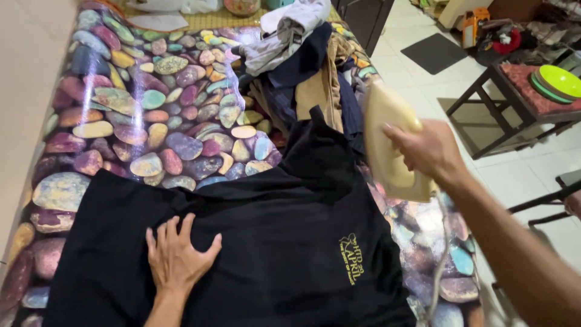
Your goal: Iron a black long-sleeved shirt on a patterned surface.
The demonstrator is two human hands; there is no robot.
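A matt black cloth shirt (272, 242) is spread over a glossy pebble-patterned plastic table cover (121, 103), and a smooth cream plastic iron (390, 145) is held above its right edge.

open stretch of pebble-print table cover (121, 115) lies left & above the black shirt (272, 242), nothing standing on it. heap of folded clothes (302, 66) blocks the far centre, touching the shirt's top edge. left hand (177, 257) lies flat on the shirt w/ fingers spread; right hand (426, 148) grips a cream iron (390, 142) over the table's right edge, its cord (439, 266) hanging down there. wall closes the left side.
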